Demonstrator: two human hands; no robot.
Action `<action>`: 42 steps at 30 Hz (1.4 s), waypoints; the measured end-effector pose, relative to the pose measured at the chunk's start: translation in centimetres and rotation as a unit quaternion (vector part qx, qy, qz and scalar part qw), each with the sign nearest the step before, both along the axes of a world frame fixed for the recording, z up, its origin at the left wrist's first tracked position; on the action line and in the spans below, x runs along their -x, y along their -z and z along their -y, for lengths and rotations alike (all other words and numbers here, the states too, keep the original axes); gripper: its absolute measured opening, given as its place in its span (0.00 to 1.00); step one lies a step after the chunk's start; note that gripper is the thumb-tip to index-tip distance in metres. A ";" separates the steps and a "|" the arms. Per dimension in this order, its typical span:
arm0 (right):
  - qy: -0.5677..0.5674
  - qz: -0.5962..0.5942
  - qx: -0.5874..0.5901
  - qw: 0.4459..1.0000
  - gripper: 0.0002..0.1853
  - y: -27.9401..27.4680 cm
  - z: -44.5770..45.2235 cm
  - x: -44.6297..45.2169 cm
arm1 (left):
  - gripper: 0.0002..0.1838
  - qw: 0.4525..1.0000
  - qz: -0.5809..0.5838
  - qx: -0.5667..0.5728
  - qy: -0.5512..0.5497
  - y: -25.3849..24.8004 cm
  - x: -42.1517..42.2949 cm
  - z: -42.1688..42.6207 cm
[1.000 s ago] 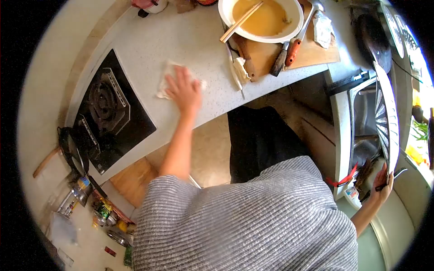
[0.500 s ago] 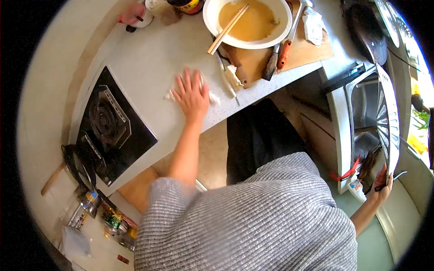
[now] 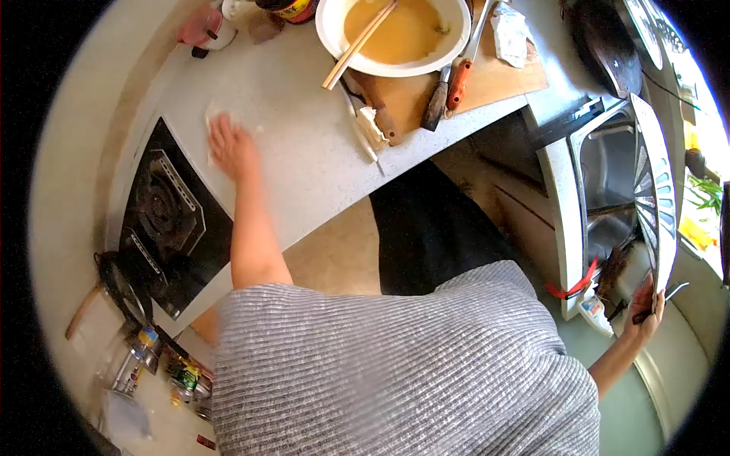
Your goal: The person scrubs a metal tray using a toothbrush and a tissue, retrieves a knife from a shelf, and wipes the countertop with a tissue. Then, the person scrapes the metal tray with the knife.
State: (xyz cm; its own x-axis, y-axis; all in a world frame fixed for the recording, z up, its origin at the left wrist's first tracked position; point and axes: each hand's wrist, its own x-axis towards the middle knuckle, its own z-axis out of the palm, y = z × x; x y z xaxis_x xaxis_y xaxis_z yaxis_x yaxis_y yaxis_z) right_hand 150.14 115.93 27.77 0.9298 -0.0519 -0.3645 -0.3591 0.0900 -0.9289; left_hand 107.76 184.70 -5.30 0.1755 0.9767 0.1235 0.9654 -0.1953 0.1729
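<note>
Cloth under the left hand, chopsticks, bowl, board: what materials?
Cloth under the left hand: fabric or paper, apparently matte; pale and soft-edged, but blur leaves it open.
Chopsticks: likely wood or bamboo, light tan.
Bowl: plastic or ceramic, can't tell; smooth, plain white.
Board: probably wood, low sheen; warm tan surface.

Left of the white bowl (image 3: 331,27), a whitish cloth (image 3: 214,112) and a black stove (image 3: 172,226) are seen; below it, a grey-striped shirt (image 3: 411,365) is worn.

Grey ribbed top (image 3: 403,357), short sleeves (image 3: 574,372); black garment (image 3: 426,235) below; hands (image 3: 234,149) bare.
</note>
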 end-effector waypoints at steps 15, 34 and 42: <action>0.065 -0.006 -0.005 0.998 0.21 2.6 5.8 0.7 | 0.32 0.989 -0.059 0.052 -0.121 0.5 -0.5 23.4; 0.113 -0.008 -0.012 0.994 0.17 5.4 -2.8 2.8 | 0.31 0.992 -0.109 0.032 0.057 -0.5 -9.0 4.7; 0.107 0.013 -0.025 0.994 0.13 9.2 -3.8 1.1 | 0.31 0.892 -0.117 0.115 0.422 -5.0 1.3 17.7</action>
State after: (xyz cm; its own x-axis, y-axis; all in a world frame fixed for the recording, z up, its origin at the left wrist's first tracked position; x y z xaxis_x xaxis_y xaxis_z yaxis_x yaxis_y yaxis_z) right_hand 149.00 119.77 18.60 0.9083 -0.2320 -0.3480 -0.3033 0.2077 -0.9300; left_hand 106.44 166.98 -0.31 0.8545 0.4800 -0.1986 0.5067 -0.8544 0.1149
